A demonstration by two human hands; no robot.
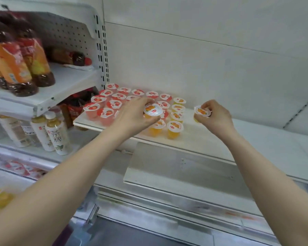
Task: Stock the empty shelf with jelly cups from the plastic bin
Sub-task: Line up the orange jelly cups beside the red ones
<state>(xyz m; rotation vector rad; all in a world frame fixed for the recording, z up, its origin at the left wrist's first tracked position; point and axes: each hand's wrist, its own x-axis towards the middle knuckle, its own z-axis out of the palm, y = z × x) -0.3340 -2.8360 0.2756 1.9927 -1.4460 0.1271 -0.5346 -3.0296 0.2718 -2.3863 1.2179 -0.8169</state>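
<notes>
Over shelf (212, 139): left hand (133, 116) clamps orange cup (152, 110); right hand (215, 115) clamps second cup (202, 111).

White shelf (247, 139) open across its right half, free air above it up to the back panel (203, 59), left half packed tight with red jelly cups (114, 104) and orange jelly cups (175, 127), slotted upright (104, 55) and bottle shelf (64, 80) closing the far left.
</notes>
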